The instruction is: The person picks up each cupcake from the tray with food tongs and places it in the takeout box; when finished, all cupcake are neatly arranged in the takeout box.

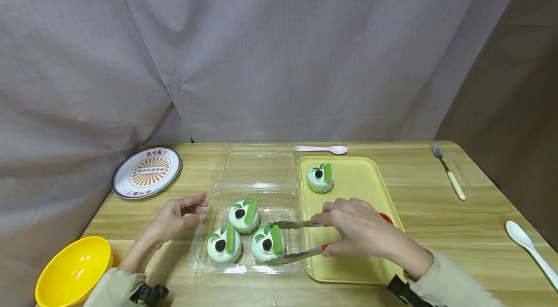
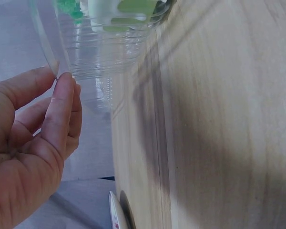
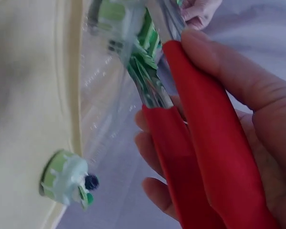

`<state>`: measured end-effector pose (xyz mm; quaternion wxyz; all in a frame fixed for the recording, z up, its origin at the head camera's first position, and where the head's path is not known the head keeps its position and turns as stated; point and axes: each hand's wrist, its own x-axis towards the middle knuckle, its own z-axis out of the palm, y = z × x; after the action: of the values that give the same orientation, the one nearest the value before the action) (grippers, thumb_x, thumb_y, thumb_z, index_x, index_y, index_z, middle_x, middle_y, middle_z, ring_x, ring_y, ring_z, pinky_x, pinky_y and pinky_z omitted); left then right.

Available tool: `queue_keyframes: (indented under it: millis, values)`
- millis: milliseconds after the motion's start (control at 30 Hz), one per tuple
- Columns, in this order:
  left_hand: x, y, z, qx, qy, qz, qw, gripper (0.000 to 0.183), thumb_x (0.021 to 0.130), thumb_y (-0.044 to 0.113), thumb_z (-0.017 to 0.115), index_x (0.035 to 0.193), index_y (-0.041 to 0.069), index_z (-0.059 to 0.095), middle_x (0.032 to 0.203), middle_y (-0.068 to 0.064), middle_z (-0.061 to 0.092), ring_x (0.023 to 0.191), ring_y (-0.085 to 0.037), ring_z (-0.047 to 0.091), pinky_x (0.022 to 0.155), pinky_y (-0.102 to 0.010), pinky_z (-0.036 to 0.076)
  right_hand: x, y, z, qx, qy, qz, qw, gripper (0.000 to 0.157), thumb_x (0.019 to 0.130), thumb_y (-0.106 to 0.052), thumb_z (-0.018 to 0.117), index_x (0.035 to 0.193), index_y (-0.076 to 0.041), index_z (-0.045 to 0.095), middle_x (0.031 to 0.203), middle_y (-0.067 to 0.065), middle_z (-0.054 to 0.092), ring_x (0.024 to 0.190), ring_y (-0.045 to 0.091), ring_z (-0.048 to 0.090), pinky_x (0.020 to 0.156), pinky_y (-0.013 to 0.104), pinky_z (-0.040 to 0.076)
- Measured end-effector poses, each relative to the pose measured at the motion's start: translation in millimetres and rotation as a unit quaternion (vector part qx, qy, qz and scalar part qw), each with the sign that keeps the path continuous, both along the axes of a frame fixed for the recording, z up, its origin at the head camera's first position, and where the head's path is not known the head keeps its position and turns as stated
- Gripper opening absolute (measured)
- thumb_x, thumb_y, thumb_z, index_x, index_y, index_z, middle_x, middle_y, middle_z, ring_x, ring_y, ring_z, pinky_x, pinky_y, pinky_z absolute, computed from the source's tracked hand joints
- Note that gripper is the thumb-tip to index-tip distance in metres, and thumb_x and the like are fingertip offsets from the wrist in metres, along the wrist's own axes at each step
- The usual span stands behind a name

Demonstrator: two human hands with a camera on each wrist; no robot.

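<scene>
My right hand (image 1: 355,227) grips metal tongs with red handles (image 3: 205,138). The tongs' two arms straddle the near right green cupcake (image 1: 263,249), which carries a dark berry and a green slice. That cupcake sits in a clear plastic container (image 1: 292,200) beside two more, a back cupcake (image 1: 240,220) and a left cupcake (image 1: 221,250). At the container's left rim, my left hand (image 1: 180,217) pinches the clear edge between thumb and fingers, as the left wrist view shows. A fourth cupcake (image 1: 319,181) stands on the yellow tray (image 1: 370,176), right of the container.
The container's lid (image 1: 257,166) lies open toward the curtain. A pink spoon (image 1: 322,149) lies behind the tray. At the left are a patterned plate (image 1: 146,188) and a yellow bowl (image 1: 71,273); at the right, a fork (image 1: 451,176) and a white spoon (image 1: 529,246).
</scene>
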<state>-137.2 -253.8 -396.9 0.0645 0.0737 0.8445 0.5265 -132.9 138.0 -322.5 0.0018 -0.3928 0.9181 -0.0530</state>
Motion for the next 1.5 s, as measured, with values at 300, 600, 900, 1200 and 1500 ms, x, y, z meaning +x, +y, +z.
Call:
queue_keyframes:
  millis: [300, 600, 900, 1200, 1500]
  values:
    - [0.3, -1, -0.3, 0.003, -0.002, -0.002, 1.0000, 0.058, 0.089, 0.002, 0.065, 0.137, -0.018, 0.040, 0.124, -0.033, 0.059, 0.090, 0.006, 0.057, 0.078, -0.010, 0.052, -11.5, 8, 14.8, 0.012, -0.001, 0.019, 1.000, 0.050, 0.063, -0.033, 0.087, 0.110, -0.024, 0.073, 0.087, -0.015, 0.062, 0.079, 0.009, 0.056, 0.062, 0.023, 0.038]
    - [-0.5, 0, -0.4, 0.006, -0.001, -0.004, 1.0000, 0.058, 0.088, 0.001, 0.065, 0.137, -0.019, 0.040, 0.124, -0.035, 0.058, 0.089, 0.007, 0.057, 0.078, -0.010, 0.052, -11.0, 5, 12.6, 0.015, 0.012, 0.031, 0.999, 0.044, 0.065, -0.034, 0.087, 0.106, -0.025, 0.074, 0.082, -0.015, 0.060, 0.073, 0.006, 0.052, 0.063, 0.023, 0.039]
    - [0.2, 0, -1.1, 0.007, -0.003, -0.001, 1.0000, 0.058, 0.088, 0.001, 0.065, 0.137, -0.019, 0.040, 0.123, -0.034, 0.059, 0.089, 0.007, 0.057, 0.078, -0.010, 0.052, 1.7, 0, 7.6, 0.016, 0.032, 0.024, 0.999, 0.032, 0.067, -0.042, 0.083, 0.092, -0.026, 0.071, 0.067, -0.017, 0.045, 0.060, -0.001, 0.037, 0.060, 0.024, 0.036]
    - [0.4, -1, -0.9, 0.007, -0.001, -0.003, 1.0000, 0.058, 0.089, 0.001, 0.065, 0.137, -0.018, 0.040, 0.124, -0.034, 0.059, 0.090, 0.008, 0.057, 0.080, -0.010, 0.052, 10.8, -3, 12.3, 0.018, 0.025, 0.017, 0.999, 0.028, 0.068, -0.044, 0.082, 0.082, -0.026, 0.067, 0.065, -0.017, 0.043, 0.057, -0.002, 0.035, 0.063, 0.024, 0.038]
    - [0.5, -1, -2.3, 0.009, -0.005, -0.004, 0.9999, 0.058, 0.088, 0.001, 0.065, 0.138, -0.018, 0.039, 0.126, -0.034, 0.058, 0.090, 0.009, 0.057, 0.080, -0.010, 0.053, -2.7, 10, 17.9, 0.009, 0.033, 0.024, 0.999, 0.050, 0.064, -0.035, 0.088, 0.110, -0.026, 0.072, 0.088, -0.015, 0.062, 0.076, 0.009, 0.054, 0.061, 0.023, 0.038]
